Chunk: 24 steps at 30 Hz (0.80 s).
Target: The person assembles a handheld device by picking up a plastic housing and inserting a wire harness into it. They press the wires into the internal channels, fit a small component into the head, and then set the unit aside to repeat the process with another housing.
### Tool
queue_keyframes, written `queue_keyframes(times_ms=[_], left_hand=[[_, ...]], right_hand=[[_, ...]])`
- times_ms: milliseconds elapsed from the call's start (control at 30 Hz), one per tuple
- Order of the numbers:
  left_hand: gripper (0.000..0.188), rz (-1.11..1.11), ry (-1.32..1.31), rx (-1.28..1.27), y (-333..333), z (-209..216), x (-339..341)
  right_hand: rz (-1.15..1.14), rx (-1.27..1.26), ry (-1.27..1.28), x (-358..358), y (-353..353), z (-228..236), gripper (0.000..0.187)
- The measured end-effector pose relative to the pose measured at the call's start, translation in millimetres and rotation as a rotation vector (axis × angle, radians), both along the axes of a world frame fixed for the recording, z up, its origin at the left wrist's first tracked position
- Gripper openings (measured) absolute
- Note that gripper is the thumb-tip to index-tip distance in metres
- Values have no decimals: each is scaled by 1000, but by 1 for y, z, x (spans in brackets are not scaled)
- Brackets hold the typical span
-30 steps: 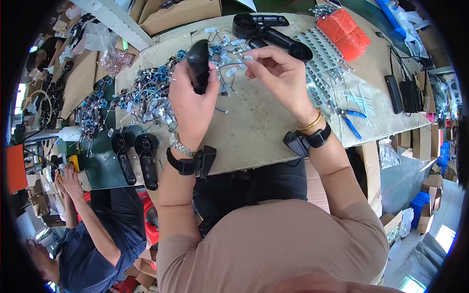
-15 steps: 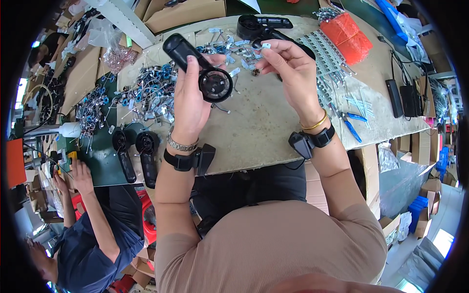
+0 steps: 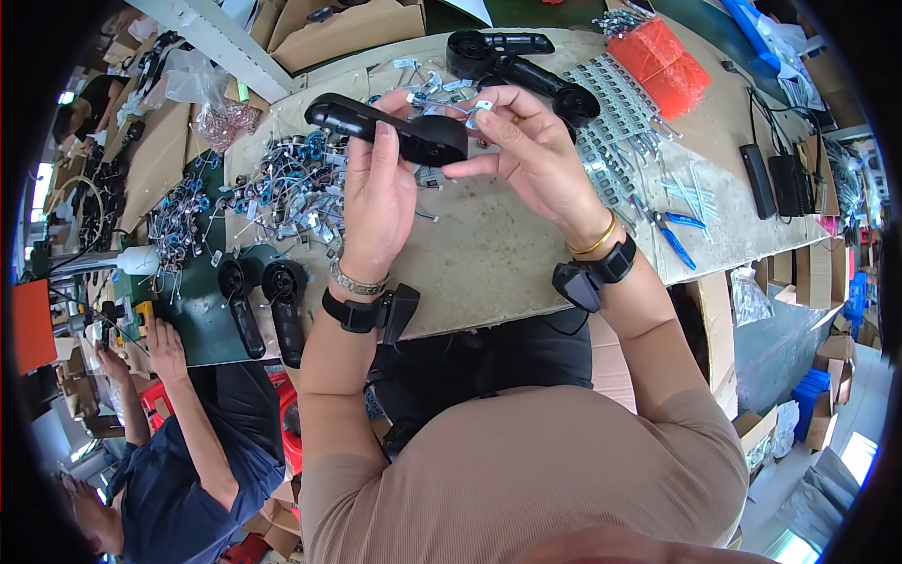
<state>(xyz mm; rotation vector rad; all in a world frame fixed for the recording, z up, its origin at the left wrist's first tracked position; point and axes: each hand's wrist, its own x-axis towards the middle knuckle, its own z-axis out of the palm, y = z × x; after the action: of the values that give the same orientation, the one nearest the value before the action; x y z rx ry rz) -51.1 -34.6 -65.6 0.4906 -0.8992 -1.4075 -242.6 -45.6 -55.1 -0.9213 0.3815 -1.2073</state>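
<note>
My left hand [image 3: 381, 193] is closed around a black plastic handheld-fan housing [image 3: 376, 127], its round end turned on edge towards the right. Between the thumb and index finger of my right hand [image 3: 540, 155] is a small wired part with a white-and-blue tag [image 3: 481, 113]. Thin wires run from it along the housing's far side. My right hand's lower fingers reach the housing's round end; whether they touch it I cannot tell. A heap of small wired motors [image 3: 291, 179] lies left of my left hand.
More black fan housings lie at the back [image 3: 554, 89] and at the left table edge [image 3: 284, 310]. To the right are a sheet of small metal parts [image 3: 611, 117], blue-handled pliers [image 3: 675, 240] and a red bundle [image 3: 662, 66]. A co-worker's hand [image 3: 166, 350] rests at the lower left.
My left hand has tipped the housing, so its round opening no longer faces me. My right hand has moved left and slightly down, bringing the tagged part to the housing's round end.
</note>
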Motion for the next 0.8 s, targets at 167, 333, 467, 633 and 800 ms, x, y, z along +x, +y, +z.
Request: queue_keyframes(times_ms=[167, 333, 467, 633, 800], left_hand=[[46, -121, -1, 123, 2, 7, 2], [49, -134, -35, 185, 4, 7, 1], [52, -155, 15, 224, 0, 6, 6], [54, -98, 114, 219, 1, 9, 3], [53, -111, 212, 221, 0, 8, 5]], right_hand=[[-259, -186, 225, 3, 2, 1, 22], [-253, -276, 291, 5, 6, 0, 21], [-291, -295, 323, 5, 10, 4, 22], [-517, -430, 486, 0, 12, 3, 21], [-603, -643, 673, -4, 8, 5, 20]])
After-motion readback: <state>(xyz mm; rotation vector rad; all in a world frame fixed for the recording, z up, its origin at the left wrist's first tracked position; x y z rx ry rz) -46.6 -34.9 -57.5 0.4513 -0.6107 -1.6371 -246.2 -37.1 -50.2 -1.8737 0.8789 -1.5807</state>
